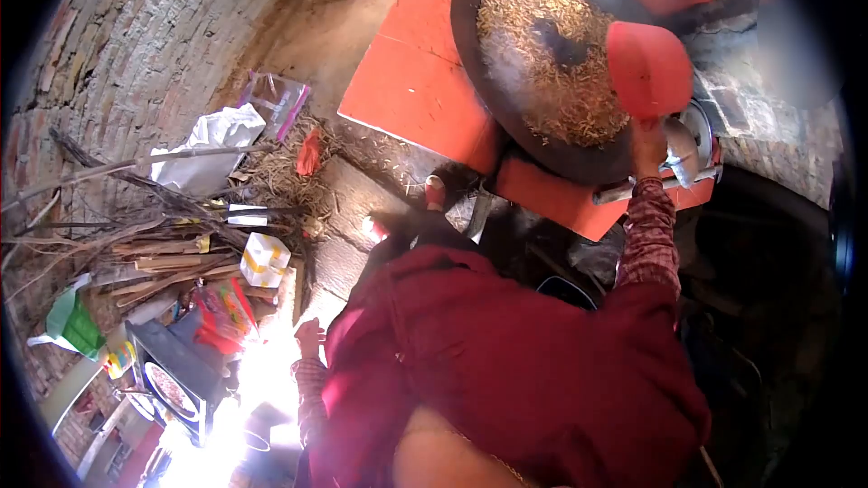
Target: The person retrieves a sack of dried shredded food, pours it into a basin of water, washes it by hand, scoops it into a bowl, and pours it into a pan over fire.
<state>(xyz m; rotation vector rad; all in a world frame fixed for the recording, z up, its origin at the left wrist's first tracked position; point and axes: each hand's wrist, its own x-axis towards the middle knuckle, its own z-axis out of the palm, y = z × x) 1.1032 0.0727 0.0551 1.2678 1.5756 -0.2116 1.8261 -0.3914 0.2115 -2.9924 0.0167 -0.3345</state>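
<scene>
My right hand [647, 150] is wrapped round the handle of a red plastic scoop [649, 70]. The scoop is over the right side of a large dark wok [493, 81], covering part of its rim. Inside the wok lies a spread of yellow-brown, strip-like or grain-like bits [542, 14], with a darker bare patch in the middle and a haze at the left. Beside my body at the lower left hangs my left hand [309, 336], its fingers loosely curled, with nothing visible in it. Strong light blurs the area around it.
The wok sits in a red-tiled stove top [407, 81]. A metal pot [694, 126] is beside my right wrist. Firewood and sticks [172, 262], a white and yellow box [265, 259], plastic bags [217, 140] and a dark container [181, 352] lie along the brick wall at left.
</scene>
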